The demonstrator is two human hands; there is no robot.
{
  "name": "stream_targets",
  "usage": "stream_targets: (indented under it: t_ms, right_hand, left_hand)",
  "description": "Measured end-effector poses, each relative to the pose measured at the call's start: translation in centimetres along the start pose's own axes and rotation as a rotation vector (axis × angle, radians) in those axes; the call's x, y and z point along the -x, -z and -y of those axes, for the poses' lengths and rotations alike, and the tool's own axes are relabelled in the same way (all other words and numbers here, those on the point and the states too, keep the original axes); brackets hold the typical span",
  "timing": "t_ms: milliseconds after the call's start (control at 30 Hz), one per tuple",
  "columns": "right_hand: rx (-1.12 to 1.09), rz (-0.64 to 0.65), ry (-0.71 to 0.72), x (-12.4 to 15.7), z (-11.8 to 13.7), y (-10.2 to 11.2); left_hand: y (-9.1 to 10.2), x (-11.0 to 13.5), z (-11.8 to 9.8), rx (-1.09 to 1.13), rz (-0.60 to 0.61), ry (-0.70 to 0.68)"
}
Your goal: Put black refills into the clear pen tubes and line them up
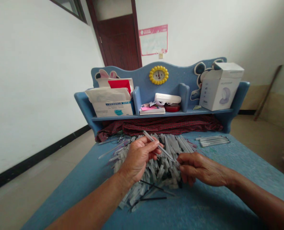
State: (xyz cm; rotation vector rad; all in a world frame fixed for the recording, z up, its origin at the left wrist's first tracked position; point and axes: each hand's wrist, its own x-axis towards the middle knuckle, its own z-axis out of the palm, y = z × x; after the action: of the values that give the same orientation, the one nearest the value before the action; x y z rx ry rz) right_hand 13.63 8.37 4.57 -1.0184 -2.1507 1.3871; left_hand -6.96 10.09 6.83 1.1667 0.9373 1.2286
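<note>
My left hand [139, 153] is closed around a slim, see-through pen-like tube [164, 151], pinching it between thumb and fingers. The tube slants down to the right, above the table. At its lower end my right hand [197, 169] is closed in a pinch; a small pale bit shows at the fingertips, too small to name. Beneath both hands spreads a pile of translucent plastic strips or sleeves [153, 169], with a few thin black sticks [153, 199] at its near edge. Several similar slim tubes [214, 141] lie side by side at the right back.
The blue table [228, 198] has a raised shelf at its back. On it stand a mask box [115, 108], papers [153, 111], a red round case [172, 108] and a white box [222, 88]. A dark checked cloth [166, 125] lies bunched under the shelf.
</note>
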Motion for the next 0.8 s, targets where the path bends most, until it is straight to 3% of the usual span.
stream_targets:
  t_ms: [333, 600, 800]
  right_hand:
    - [-0.017, -0.054, 0.023, -0.6, -0.6, -0.7]
    - [-0.268, -0.247, 0.085, -1.5, -1.3, -1.7]
    - [-0.375, -0.361, 0.105, -2.3, -1.1, -2.0]
  left_hand:
    - [-0.6, 0.4, 0.2, -0.036, 0.048, 0.030]
    - [-0.2, -0.1, -0.1, 0.032, 0.053, 0.037]
    - [-0.2, -0.5, -0.1, 0.035, 0.043, -0.033]
